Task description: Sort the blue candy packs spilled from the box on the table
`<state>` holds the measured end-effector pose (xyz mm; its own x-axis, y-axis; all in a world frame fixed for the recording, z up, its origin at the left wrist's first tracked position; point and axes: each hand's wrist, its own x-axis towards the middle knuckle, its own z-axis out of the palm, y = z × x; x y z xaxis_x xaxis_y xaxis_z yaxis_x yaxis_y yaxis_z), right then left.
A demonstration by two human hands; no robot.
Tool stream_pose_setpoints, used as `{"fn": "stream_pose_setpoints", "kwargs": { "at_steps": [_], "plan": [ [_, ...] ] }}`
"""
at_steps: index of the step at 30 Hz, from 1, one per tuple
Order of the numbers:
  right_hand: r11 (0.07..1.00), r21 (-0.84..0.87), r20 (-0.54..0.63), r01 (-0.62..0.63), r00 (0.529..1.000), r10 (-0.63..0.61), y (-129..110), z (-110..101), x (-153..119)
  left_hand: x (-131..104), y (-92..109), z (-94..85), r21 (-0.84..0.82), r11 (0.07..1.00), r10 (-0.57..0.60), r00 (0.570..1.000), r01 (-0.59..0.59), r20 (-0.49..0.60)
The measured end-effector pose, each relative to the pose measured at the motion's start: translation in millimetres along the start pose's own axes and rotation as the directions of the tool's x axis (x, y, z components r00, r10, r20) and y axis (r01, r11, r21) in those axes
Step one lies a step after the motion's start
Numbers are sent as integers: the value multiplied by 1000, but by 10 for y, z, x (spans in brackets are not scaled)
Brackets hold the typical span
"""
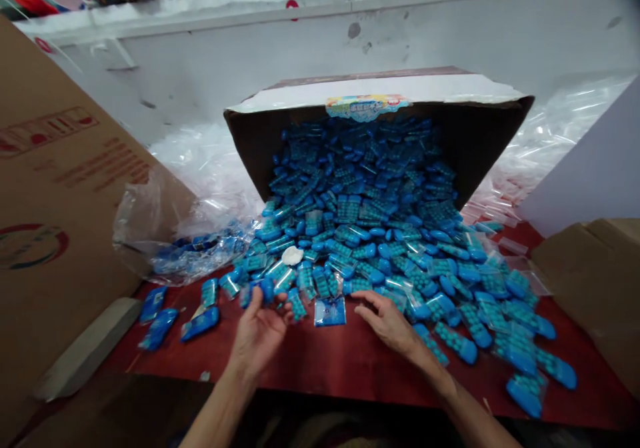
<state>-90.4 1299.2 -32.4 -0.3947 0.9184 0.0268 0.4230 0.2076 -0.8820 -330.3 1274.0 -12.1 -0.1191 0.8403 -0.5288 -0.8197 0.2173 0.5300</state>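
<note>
My left hand (261, 335) is closed, with a small blue packet (264, 289) pinched at the thumb; the packet is blurred. My right hand (384, 319) hovers over the front of the pile with its thumb and fingers apart, holding nothing. Between the hands a flat blue printed sachet (330, 312) lies on the red table. Beyond them spreads a heap of clear packs of turquoise balls with blue ends (360, 255), spilling from a cardboard box (245, 148) lying on its side. A white round piece (293, 255) rests on the heap.
On the left, a clear plastic bag (135, 221) holds blue sachets, and several packets (159, 328) lie nearby. A large carton (65, 168) stands at far left, with a grey block (90, 348) by it. Brown cardboard (595, 288) is at right. Clear plastic (565, 141) piles behind.
</note>
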Motion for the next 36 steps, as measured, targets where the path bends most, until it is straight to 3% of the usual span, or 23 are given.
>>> {"fn": "stream_pose_setpoints", "kwargs": {
  "at_steps": [5,8,10,12,13,14,16,18,20,21,23,25,28,30,32,34,36],
  "plan": [
    [957,-262,138,123,986,-89,-224,493,109,28,771,-534,-31,959,270,938,-283,-216],
    [869,-450,205,205,971,-123,-419,826,235,-7,940,-746,95,949,316,907,-302,-279],
    [782,-584,209,219,971,-115,-526,1040,322,-49,905,-829,348,870,455,839,-349,-297],
    [695,-694,181,188,980,-84,-581,1231,392,-94,771,-860,683,620,654,735,-387,-177],
    [660,-732,163,166,984,-66,-586,1312,416,-109,677,-857,812,449,709,702,-373,-69],
    [632,-761,147,144,988,-49,-580,1381,434,-115,571,-842,898,280,715,698,-339,40],
    [584,-804,125,110,992,-15,-547,1484,456,-90,349,-787,972,20,612,771,-233,173],
    [548,-832,117,85,993,23,-517,1541,471,-20,157,-719,974,-210,491,853,-81,177],
    [550,-833,119,66,991,62,-513,1563,486,65,31,-662,938,-346,446,880,3,162],
    [569,-821,124,56,989,83,-520,1564,494,105,-5,-643,929,-369,440,883,13,163],
    [638,-769,139,37,984,110,-533,1556,512,180,-34,-633,943,-332,446,878,-15,171],
    [737,-675,141,16,984,108,-519,1547,531,257,-32,-655,976,-187,455,871,-109,184],
    [890,-456,91,-17,994,65,-428,1551,548,377,-34,-691,942,193,471,868,-274,156],
    [953,-299,24,-44,998,54,-351,1568,549,426,-50,-687,857,448,420,906,-257,52],
    [986,-152,-33,-71,997,67,-295,1593,539,429,-76,-670,765,616,350,935,-188,-52],
    [996,-9,-51,-87,995,86,-270,1619,512,383,-116,-668,696,696,338,936,-177,-99],
    [987,134,-33,-85,995,90,-273,1628,461,297,-173,-674,682,700,387,916,-213,-110]
  ]
}}
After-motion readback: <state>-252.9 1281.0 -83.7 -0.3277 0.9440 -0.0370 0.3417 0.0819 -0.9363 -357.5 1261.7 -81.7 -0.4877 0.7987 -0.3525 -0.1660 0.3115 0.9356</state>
